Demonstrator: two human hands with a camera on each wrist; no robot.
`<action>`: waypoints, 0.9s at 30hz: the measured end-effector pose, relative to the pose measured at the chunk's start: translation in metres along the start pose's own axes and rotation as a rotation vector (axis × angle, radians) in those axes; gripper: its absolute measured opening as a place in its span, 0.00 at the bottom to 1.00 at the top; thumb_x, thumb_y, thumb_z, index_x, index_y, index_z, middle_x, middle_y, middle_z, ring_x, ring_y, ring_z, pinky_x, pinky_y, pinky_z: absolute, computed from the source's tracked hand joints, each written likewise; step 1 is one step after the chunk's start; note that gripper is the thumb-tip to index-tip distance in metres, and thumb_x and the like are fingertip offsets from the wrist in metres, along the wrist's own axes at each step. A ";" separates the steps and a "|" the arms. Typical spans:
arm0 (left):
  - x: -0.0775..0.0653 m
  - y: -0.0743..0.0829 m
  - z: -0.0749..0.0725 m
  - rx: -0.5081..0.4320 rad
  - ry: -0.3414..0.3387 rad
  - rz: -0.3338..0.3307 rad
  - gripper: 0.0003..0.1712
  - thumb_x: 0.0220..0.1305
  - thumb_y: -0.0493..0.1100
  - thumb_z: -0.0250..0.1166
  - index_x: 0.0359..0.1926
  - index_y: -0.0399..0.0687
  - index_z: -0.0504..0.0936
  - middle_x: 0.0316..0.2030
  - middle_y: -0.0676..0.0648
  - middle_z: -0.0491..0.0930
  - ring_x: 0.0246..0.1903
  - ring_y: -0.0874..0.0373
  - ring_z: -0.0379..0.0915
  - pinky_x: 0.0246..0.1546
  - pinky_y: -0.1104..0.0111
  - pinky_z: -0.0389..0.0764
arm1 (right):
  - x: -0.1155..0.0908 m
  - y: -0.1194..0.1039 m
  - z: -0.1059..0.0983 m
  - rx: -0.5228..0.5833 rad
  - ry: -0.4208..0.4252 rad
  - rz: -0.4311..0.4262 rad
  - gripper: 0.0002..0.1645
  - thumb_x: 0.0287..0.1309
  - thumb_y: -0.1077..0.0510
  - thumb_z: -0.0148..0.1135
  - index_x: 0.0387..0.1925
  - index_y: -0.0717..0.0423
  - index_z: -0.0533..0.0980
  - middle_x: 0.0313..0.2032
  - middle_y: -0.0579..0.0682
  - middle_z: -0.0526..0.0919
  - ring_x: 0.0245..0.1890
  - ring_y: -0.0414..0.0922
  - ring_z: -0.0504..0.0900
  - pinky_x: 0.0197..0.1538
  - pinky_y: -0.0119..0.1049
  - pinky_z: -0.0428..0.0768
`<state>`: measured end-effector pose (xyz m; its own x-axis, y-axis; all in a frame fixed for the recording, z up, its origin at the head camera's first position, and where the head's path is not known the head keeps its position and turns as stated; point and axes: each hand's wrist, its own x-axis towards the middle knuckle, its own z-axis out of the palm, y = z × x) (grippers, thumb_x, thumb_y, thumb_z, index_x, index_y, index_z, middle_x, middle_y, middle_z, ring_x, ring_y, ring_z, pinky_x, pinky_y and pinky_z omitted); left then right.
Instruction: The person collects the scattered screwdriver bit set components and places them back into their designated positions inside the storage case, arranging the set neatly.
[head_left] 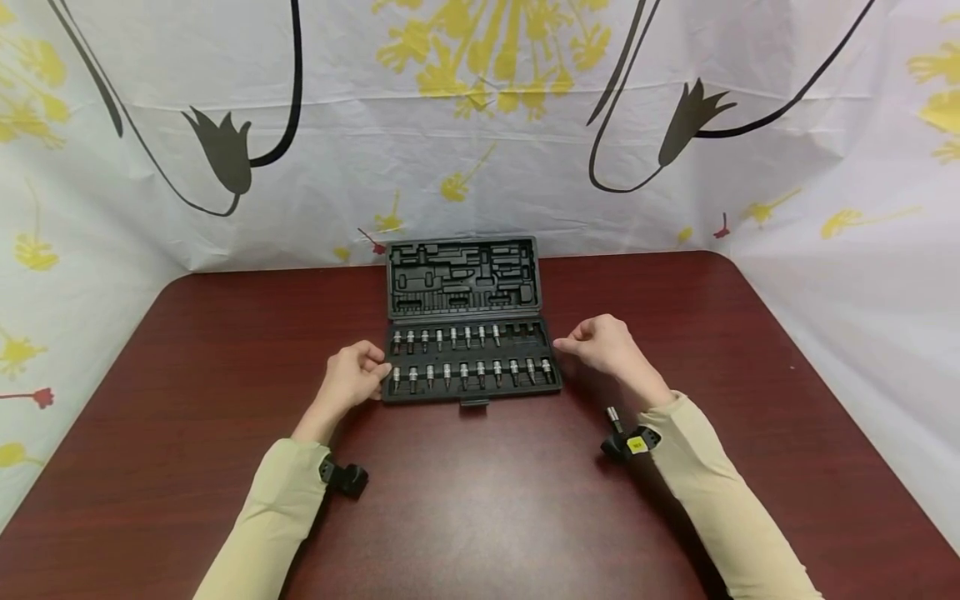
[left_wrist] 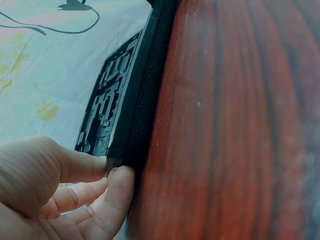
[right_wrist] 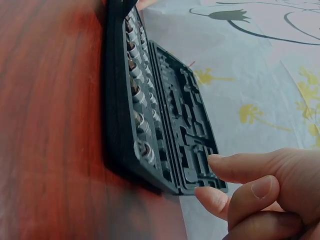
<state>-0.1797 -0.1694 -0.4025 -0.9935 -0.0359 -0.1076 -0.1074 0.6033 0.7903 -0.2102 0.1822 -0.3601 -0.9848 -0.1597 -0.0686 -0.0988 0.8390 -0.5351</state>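
A black bit-socket case (head_left: 472, 358) lies open on the table, its lid (head_left: 463, 277) leaning back with moulded recesses. Two rows of silver-topped bit sockets (head_left: 481, 374) fill its base; several slots at the right of the back row are bare. My left hand (head_left: 352, 373) pinches the case's left edge between thumb and fingers, as the left wrist view shows. Beside the right edge is my right hand (head_left: 602, 343), thumb and forefinger apart and the other fingers bent, holding nothing. Whether its fingertips touch the case I cannot tell. One loose bit socket (head_left: 614, 419) lies near my right wrist.
The dark red wooden table (head_left: 480, 517) extends around the case on both sides and in front. A white patterned cloth (head_left: 480, 183) hangs behind the table's far edge. Wrist cameras (head_left: 345, 480) are strapped to both arms.
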 end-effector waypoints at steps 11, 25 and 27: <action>-0.001 0.001 -0.001 0.000 0.000 0.009 0.07 0.60 0.33 0.61 0.39 0.32 0.75 0.27 0.38 0.80 0.14 0.58 0.76 0.19 0.66 0.82 | -0.022 0.022 -0.013 -0.007 0.017 -0.012 0.17 0.56 0.50 0.63 0.24 0.60 0.82 0.21 0.46 0.81 0.25 0.41 0.73 0.29 0.33 0.71; -0.002 0.002 -0.001 -0.003 0.001 -0.004 0.07 0.60 0.32 0.61 0.39 0.32 0.75 0.26 0.38 0.80 0.14 0.58 0.76 0.19 0.66 0.82 | -0.044 0.048 -0.025 -0.048 0.035 0.028 0.16 0.54 0.49 0.64 0.22 0.59 0.81 0.16 0.39 0.75 0.22 0.40 0.70 0.27 0.33 0.69; -0.001 0.002 -0.001 -0.006 0.002 -0.004 0.07 0.60 0.32 0.61 0.39 0.32 0.75 0.26 0.38 0.80 0.14 0.58 0.76 0.18 0.66 0.82 | -0.047 0.053 -0.027 -0.046 0.031 0.036 0.16 0.54 0.50 0.65 0.22 0.59 0.81 0.16 0.40 0.75 0.21 0.40 0.70 0.26 0.33 0.69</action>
<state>-0.1785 -0.1686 -0.4002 -0.9932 -0.0398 -0.1098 -0.1117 0.5986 0.7932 -0.1732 0.2477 -0.3625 -0.9918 -0.1128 -0.0606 -0.0684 0.8669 -0.4937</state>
